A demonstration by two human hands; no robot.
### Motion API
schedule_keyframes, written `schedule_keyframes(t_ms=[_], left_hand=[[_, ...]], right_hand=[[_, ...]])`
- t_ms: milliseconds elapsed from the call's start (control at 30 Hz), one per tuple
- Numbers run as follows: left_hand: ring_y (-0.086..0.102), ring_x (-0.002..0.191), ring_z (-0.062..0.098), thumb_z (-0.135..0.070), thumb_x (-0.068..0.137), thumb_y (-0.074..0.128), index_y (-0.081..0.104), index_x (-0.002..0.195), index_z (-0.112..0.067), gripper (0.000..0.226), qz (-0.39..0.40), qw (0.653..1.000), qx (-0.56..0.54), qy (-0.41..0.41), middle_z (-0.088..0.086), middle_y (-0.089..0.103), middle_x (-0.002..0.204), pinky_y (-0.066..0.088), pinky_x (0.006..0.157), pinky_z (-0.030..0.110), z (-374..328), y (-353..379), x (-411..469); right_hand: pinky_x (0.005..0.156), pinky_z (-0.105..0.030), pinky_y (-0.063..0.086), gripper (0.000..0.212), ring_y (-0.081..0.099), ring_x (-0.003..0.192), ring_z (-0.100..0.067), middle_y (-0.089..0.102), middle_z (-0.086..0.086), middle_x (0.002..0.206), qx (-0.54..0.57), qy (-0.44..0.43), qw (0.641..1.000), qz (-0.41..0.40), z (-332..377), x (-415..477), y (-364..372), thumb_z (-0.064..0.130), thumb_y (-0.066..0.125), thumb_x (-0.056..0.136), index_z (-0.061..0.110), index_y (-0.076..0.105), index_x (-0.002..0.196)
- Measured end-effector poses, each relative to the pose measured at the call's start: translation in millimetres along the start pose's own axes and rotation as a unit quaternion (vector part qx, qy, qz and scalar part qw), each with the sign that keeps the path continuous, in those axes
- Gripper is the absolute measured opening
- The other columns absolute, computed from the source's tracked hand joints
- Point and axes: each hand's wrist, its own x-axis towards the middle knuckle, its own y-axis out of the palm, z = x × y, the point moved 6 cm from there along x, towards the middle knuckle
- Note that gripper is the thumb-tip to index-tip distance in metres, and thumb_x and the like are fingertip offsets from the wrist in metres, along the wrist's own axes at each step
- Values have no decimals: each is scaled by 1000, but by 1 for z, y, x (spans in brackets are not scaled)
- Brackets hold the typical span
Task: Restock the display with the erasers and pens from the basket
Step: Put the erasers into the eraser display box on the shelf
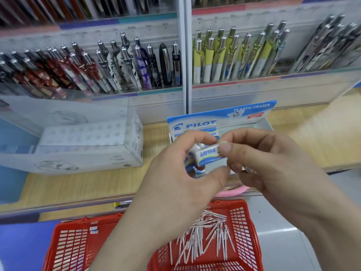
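Red plastic basket (72, 243) noted below the wrists, w/ a loose heap of pink-and-white pens (203, 237) lying in it, well under the fingers. White eraser (208, 155) in a blue-printed sleeve is held between both hands. It is just in front of the eraser display box (220, 116), which stands directly beyond the fingertips on the wooden shelf (78, 184).

Left hand (175, 184): fingers curled, forefinger over the top, thumb beneath. Eraser is gripped, and more blue-white pcs appear bunched under it in the same grip. Right hand (273, 169): thumb and forefinger pinched on the eraser's end nearest them. Other fingers loosely bent, nothing else seen in them.

Progress, as judged: early to mid. At least one eraser is seen stood in the box, behind the left forefinger. Eraser in hand not yet placed. Pens appear untouched, so that part is all left to do. Pen racks (117, 65) above and beyond the fingers are seen well stocked. Slot meant for the pink pens can't be identified.

Not verifiable:
- Box interior is mostly covered by both hands, so fill level can't be told.
- No. of erasers in the left grip is unclear.
- Small blue-white item (94, 229) at the basket's far rim, left of the left wrist, may be another eraser. Too small to confirm.
- Basket's near part is cut off by the frame edge and forearms.
- Pink object (234, 191) under the right fingers is partly hidden, not identified.
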Motion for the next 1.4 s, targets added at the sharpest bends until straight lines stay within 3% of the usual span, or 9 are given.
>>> schedule_keyframes(t_ms=[200,300,433,633,733,833,1000,1133,1400], left_hand=[[64,78,-8,-36,77,68,70,93,-41,17,-40,998,-4,42,-26,70,83,42,64,2,-4,-3,-7],[62,74,0,-58,78,64,66,97,-51,21,-103,981,141,88,-17,65,74,45,58,14,-5,0,-11],[50,59,6,-56,75,59,63,83,-35,22,-151,944,272,112,-10,46,60,41,46,23,-1,5,-13],[63,71,-1,-44,65,81,62,109,-54,48,-72,997,25,21,-18,67,86,47,62,9,13,2,-16],[66,80,14,-36,72,73,57,118,-52,51,30,997,-72,15,-11,69,100,53,70,19,12,4,-17],[65,99,3,-32,78,64,59,116,-51,43,69,996,-48,26,-18,67,110,52,86,23,12,1,-13],[57,56,0,-39,59,77,70,87,-40,29,-16,999,-39,7,-11,68,70,45,55,10,13,-9,-4],[60,57,0,-36,60,75,71,80,-34,20,-95,995,-33,0,-14,68,68,43,53,8,22,-13,0],[54,79,-4,-34,81,67,60,91,-44,15,-236,957,168,11,-16,63,73,39,62,9,47,-35,0]], right_hand=[[36,-15,30,19,42,55,-12,61,-6,70,93,-2,995,-44,-4,-2,-9,29,73,58,14,73,70],[37,-15,33,20,42,54,-11,60,-8,71,112,-1,993,-37,-7,-3,-5,28,75,60,13,74,75],[38,-16,30,32,40,47,-12,60,-8,73,78,-13,997,3,-8,-5,7,28,75,66,19,73,97],[41,-14,32,39,45,48,-7,54,2,67,0,-13,999,41,-9,-7,1,29,66,76,28,65,116],[43,-12,34,49,45,49,-8,58,2,69,-38,-3,995,93,-7,-6,-1,31,77,69,35,62,116],[42,-11,34,51,48,46,-4,62,1,68,-41,21,988,145,-3,-6,-2,27,80,65,33,63,113],[39,-13,32,30,43,44,-7,57,-4,61,-7,38,993,109,-1,-1,-8,28,74,64,20,64,92],[49,-12,42,20,54,55,-3,63,-1,73,-178,-43,982,43,4,3,-13,32,75,67,24,68,83],[69,-26,38,17,50,78,-9,60,11,87,-516,-111,846,-74,0,22,-12,35,69,81,34,61,96]])
